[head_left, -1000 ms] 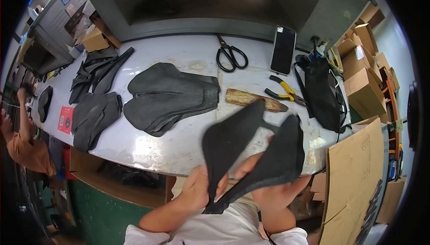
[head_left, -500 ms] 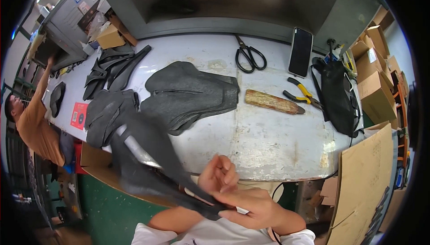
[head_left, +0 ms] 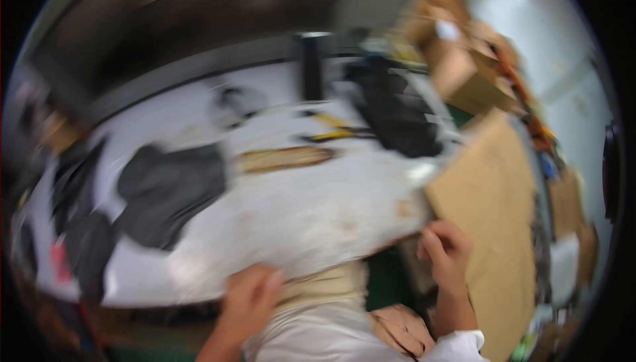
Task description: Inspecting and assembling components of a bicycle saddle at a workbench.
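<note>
The whole view is smeared by motion. My left hand [head_left: 252, 292] is over the front edge of the white table [head_left: 318, 203]; its fingers are too blurred to read, and I see nothing held in it. To the right, my right hand [head_left: 448, 251] is raised beside a large cardboard sheet [head_left: 493, 209], its fingers curled in loosely with nothing visible in them. A stack of dark grey cut sheet pieces [head_left: 169, 190] lies on the left half of the table. More dark pieces [head_left: 91, 249] lie left of it.
Behind the middle are a wooden-looking bar [head_left: 286, 159], yellow-and-black pliers [head_left: 334, 130], scissors [head_left: 232, 102] and an upright phone [head_left: 311, 67]. A black bag [head_left: 401, 113] lies at the back right, near stacked cardboard boxes [head_left: 457, 70]. A grey metal housing [head_left: 212, 37] borders the table's back.
My view has swung right. The dark strap-like piece is out of my hands and I cannot make out where it is. My hands have separated, the right one now by the cardboard sheet.
</note>
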`<control>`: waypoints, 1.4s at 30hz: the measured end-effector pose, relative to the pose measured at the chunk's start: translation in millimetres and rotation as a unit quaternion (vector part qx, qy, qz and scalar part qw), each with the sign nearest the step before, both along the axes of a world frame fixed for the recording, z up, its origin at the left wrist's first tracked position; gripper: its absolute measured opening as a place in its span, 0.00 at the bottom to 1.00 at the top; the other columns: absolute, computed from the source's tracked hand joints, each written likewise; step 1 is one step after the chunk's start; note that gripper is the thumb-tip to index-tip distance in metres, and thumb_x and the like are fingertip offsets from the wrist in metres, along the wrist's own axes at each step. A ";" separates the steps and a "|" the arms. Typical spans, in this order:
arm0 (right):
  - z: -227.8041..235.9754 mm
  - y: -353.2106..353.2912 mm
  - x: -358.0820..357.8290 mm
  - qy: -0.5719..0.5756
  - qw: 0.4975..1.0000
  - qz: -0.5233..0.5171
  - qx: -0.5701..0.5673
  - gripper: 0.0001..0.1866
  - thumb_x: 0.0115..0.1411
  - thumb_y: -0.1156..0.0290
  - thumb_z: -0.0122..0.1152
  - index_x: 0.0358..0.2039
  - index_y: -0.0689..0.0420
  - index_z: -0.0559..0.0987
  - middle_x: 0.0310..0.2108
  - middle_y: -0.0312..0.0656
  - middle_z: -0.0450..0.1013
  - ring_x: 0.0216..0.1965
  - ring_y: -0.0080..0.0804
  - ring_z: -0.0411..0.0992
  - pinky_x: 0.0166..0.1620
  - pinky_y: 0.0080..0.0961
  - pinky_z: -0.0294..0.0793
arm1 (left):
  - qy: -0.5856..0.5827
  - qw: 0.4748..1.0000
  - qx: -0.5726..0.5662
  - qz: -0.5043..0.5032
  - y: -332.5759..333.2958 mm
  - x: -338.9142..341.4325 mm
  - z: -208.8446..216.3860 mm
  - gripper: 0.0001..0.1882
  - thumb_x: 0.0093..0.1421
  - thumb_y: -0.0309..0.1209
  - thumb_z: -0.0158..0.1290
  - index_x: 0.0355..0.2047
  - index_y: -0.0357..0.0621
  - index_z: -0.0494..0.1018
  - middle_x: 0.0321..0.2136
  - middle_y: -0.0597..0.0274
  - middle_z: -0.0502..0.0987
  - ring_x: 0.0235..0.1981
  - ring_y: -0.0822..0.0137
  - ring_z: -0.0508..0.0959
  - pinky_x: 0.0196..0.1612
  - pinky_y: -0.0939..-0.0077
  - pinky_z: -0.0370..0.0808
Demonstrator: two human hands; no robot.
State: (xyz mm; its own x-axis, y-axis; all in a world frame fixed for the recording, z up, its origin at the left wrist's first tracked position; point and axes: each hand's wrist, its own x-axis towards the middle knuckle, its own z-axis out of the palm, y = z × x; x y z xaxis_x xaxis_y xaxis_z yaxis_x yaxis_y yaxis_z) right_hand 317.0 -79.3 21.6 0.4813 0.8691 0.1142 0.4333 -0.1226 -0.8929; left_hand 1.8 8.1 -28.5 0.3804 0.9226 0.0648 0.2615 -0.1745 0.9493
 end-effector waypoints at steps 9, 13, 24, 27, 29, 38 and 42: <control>-61.6 -217.6 389.3 0.180 0.823 -0.501 0.200 0.04 0.61 0.83 0.54 0.37 0.68 0.74 0.31 0.47 0.75 0.28 0.33 0.77 0.33 0.27 0.81 | 0.045 0.998 0.034 -0.035 4.9 21.9 -5.2 0.14 0.68 0.31 0.50 0.26 0.35 0.70 0.15 0.67 0.66 0.18 0.77 0.61 0.22 0.80 0.61; -78.1 -314.7 495.2 0.165 0.718 -0.616 0.279 0.04 0.61 0.83 0.49 0.36 0.72 0.70 0.31 0.53 0.74 0.30 0.39 0.78 0.34 0.32 0.83 | 0.059 0.998 0.001 0.001 8.5 26.0 -17.6 0.14 0.68 0.32 0.51 0.26 0.38 0.71 0.15 0.69 0.67 0.17 0.79 0.61 0.21 0.81 0.60; -64.4 -273.1 597.7 0.162 0.692 -0.655 0.259 0.21 0.67 0.55 0.53 0.29 0.63 0.74 0.17 0.37 0.70 0.15 0.24 0.67 0.14 0.20 0.62 | 0.134 0.984 0.033 0.110 7.4 46.3 -33.4 0.12 0.65 0.33 0.53 0.28 0.39 0.72 0.17 0.66 0.70 0.17 0.73 0.66 0.21 0.76 0.63; -58.4 -184.6 536.0 -0.484 0.670 -0.542 0.150 0.19 0.69 0.60 0.52 0.27 0.61 0.76 0.13 0.36 0.70 0.17 0.22 0.70 0.18 0.19 0.65 | 0.095 0.984 0.037 0.143 3.0 39.9 -51.9 0.12 0.66 0.30 0.51 0.25 0.41 0.66 0.19 0.75 0.60 0.21 0.81 0.58 0.23 0.81 0.54; -30.0 -127.1 480.9 -0.387 0.778 -0.434 0.236 0.19 0.70 0.61 0.51 0.23 0.57 0.73 0.13 0.33 0.67 0.14 0.19 0.65 0.17 0.17 0.60 | 0.096 0.983 0.055 0.145 1.5 42.5 -54.3 0.14 0.66 0.31 0.51 0.24 0.42 0.64 0.18 0.76 0.59 0.21 0.83 0.56 0.23 0.81 0.52; -1.6 35.9 134.5 0.276 0.924 0.257 -0.066 0.13 0.69 0.66 0.51 0.29 0.61 0.73 0.17 0.39 0.73 0.13 0.20 0.67 0.17 0.17 0.63 | -0.151 0.975 -0.144 0.078 11.7 37.7 -11.3 0.15 0.67 0.40 0.48 0.44 0.41 0.71 0.25 0.67 0.72 0.23 0.76 0.69 0.22 0.81 0.64; -4.6 53.9 51.7 0.307 0.834 0.404 -0.216 0.17 0.69 0.65 0.52 0.23 0.59 0.72 0.17 0.38 0.74 0.14 0.19 0.68 0.18 0.17 0.63 | -0.300 0.898 -0.315 0.072 29.2 23.2 -1.2 0.20 0.70 0.47 0.41 0.46 0.44 0.68 0.24 0.65 0.74 0.22 0.73 0.73 0.23 0.82 0.69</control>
State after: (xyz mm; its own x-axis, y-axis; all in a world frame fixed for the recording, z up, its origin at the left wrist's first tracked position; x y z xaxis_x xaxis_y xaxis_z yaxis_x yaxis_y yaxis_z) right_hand 368.7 -25.4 17.0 -0.4290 0.8341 -0.3469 0.0083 -0.3804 -0.9248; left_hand 25.1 37.4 -29.7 0.3259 0.8849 -0.3326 -0.3533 0.4404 0.8254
